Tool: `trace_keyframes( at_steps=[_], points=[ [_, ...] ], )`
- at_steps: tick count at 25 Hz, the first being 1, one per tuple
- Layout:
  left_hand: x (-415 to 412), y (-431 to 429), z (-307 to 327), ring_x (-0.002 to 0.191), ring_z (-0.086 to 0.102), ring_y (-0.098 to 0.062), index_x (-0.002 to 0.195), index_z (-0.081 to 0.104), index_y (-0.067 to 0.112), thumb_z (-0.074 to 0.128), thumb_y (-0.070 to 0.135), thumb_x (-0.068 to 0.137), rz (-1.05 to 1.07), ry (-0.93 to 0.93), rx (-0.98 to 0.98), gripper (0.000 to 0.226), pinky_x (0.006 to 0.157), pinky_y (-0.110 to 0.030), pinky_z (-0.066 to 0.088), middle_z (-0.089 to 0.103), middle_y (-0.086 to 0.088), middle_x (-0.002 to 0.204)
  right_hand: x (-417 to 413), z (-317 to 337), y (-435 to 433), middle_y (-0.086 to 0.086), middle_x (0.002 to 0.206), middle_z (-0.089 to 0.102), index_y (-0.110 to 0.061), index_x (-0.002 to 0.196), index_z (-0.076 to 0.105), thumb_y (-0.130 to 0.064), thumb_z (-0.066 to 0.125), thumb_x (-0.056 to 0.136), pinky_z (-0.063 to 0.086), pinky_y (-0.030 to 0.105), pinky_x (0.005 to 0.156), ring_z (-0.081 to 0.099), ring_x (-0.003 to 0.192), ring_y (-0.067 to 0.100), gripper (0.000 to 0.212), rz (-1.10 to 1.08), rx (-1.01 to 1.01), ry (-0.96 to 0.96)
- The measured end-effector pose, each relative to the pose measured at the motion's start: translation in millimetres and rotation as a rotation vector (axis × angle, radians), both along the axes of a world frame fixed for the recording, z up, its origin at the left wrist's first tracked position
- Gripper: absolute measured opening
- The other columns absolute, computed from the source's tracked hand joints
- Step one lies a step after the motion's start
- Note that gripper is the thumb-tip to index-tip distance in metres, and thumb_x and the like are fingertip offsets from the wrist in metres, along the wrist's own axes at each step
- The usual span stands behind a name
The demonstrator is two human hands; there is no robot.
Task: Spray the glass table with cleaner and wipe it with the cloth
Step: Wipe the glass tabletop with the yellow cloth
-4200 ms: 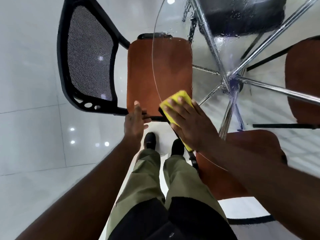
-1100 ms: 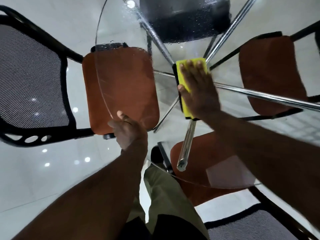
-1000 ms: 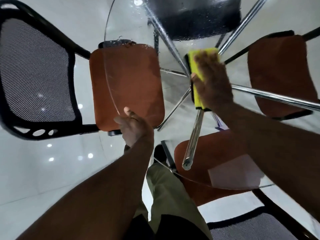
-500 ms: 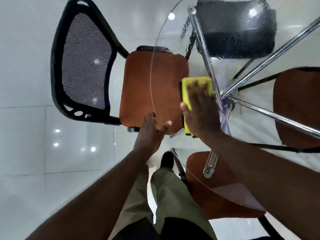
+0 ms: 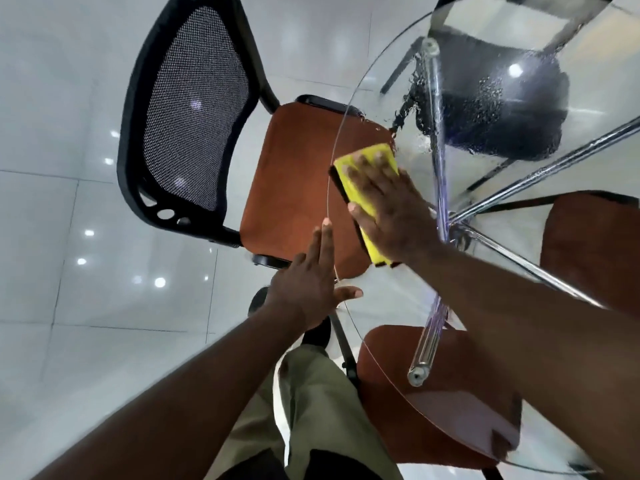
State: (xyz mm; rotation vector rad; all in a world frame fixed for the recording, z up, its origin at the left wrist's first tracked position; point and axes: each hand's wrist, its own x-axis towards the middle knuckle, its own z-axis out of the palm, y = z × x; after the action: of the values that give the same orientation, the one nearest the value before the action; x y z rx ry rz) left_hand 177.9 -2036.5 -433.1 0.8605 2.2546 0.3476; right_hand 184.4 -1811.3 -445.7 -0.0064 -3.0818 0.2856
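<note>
The right hand (image 5: 391, 209), spread flat, presses the cloth (image 5: 363, 188) onto the tabletop (image 5: 398, 306) edge at 9 o'clock, while the left hand (image 5: 311, 285), open, braces the rim.

A clear glass table (image 5: 398, 327) is glistening with wet droplets near its far side, its polished chrome legs (image 5: 427, 341) showing through the top. A yellow cloth (image 5: 360, 174), soft and matt with a dark backing, is lying flat on the glass. A chair (image 5: 194, 133) is showing black mesh in a glossy plastic frame and a matt rust-coloured fabric seat. Glossy pale floor tiles (image 5: 69, 98) are reflecting ceiling lights.
</note>
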Motion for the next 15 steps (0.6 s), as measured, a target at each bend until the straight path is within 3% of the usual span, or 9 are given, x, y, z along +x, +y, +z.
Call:
trace_keyframes(
  at_steps=[2,4,5,8,9,10,12,13,15],
  points=[
    [1.2,3.4,-1.4,0.123,0.058,-0.034,0.147,-0.044,0.027,0.042,0.083,0.087,-0.002,-0.003,-0.033,0.119,0.079,-0.048,0.05,0.051,-0.01,0.148,-39.5,-4.8,11.0,0.001,0.174,0.03,-0.026,0.166,0.034,-0.046,0.041,0.107,0.03,0.056,0.125,0.023,0.163,0.029,0.062,-0.251,-0.034,0.027],
    [0.6,3.8,5.6,0.115,0.062,-0.034,0.145,-0.046,0.026,0.044,0.081,0.088,-0.012,0.016,-0.053,0.12,0.074,-0.046,0.048,0.064,-0.01,0.129,-56.9,-7.4,-5.4,0.003,0.174,0.029,-0.024,0.167,0.032,-0.047,0.039,0.108,0.031,0.058,0.125,0.023,0.163,0.032,0.064,-0.561,-0.026,0.039],
    [0.2,4.9,7.3,0.115,0.062,-0.035,0.146,-0.046,0.025,0.045,0.08,0.088,-0.009,0.014,-0.059,0.121,0.075,-0.047,0.048,0.065,-0.01,0.127,-54.9,-6.3,-18.2,0.004,0.174,0.029,-0.022,0.167,0.032,-0.048,0.04,0.108,0.03,0.059,0.125,0.023,0.162,0.033,0.065,-0.513,0.02,0.043],
    [0.2,9.2,10.0,0.113,0.062,-0.034,0.15,-0.041,0.023,0.048,0.077,0.089,0.003,-0.011,-0.09,0.12,0.074,-0.046,0.046,0.066,-0.009,0.124,-45.0,-5.2,-11.8,-0.001,0.175,0.028,-0.027,0.167,0.033,-0.046,0.042,0.109,0.02,0.057,0.13,0.019,0.164,0.028,0.062,0.139,0.03,-0.03],
    [0.2,10.2,8.2,0.111,0.062,-0.034,0.15,-0.04,0.022,0.049,0.077,0.089,0.007,-0.007,-0.095,0.121,0.073,-0.046,0.046,0.067,-0.008,0.121,-59.0,-3.1,-2.1,-0.002,0.175,0.028,-0.028,0.167,0.033,-0.045,0.042,0.109,0.019,0.056,0.13,0.018,0.164,0.027,0.061,0.168,0.016,-0.025],
    [0.6,11.2,7.6,0.11,0.063,-0.033,0.151,-0.039,0.021,0.049,0.077,0.089,0.013,0.006,-0.099,0.122,0.073,-0.045,0.047,0.068,-0.008,0.119,-74.9,-3.8,2.9,-0.001,0.175,0.029,-0.027,0.167,0.034,-0.045,0.043,0.109,0.021,0.057,0.13,0.018,0.164,0.028,0.061,0.042,0.007,-0.009],
    [-0.7,10.6,13.1,0.111,0.062,-0.033,0.15,-0.04,0.021,0.05,0.078,0.088,0.012,0.025,-0.122,0.124,0.073,-0.045,0.046,0.068,-0.008,0.118,-95.8,0.6,-6.0,0.0,0.176,0.025,-0.026,0.168,0.028,-0.046,0.039,0.107,0.024,0.059,0.128,0.018,0.164,0.032,0.066,-0.414,-0.031,-0.016],
    [-1.5,13.3,16.8,0.112,0.061,-0.032,0.15,-0.04,0.021,0.05,0.078,0.088,0.0,0.022,-0.146,0.124,0.072,-0.044,0.044,0.069,-0.008,0.118,-94.3,3.8,-13.6,0.0,0.177,0.023,-0.026,0.169,0.026,-0.048,0.036,0.107,0.022,0.059,0.129,0.016,0.164,0.031,0.067,-0.451,0.018,-0.013],
    [-1.3,16.6,18.8,0.114,0.059,-0.032,0.152,-0.037,0.018,0.05,0.077,0.089,-0.003,0.023,-0.176,0.122,0.07,-0.042,0.041,0.068,-0.008,0.119,-77.5,3.9,-15.3,0.0,0.176,0.024,-0.027,0.169,0.027,-0.048,0.036,0.109,0.019,0.057,0.129,0.016,0.164,0.029,0.064,-0.091,0.08,-0.05]
  ],
)
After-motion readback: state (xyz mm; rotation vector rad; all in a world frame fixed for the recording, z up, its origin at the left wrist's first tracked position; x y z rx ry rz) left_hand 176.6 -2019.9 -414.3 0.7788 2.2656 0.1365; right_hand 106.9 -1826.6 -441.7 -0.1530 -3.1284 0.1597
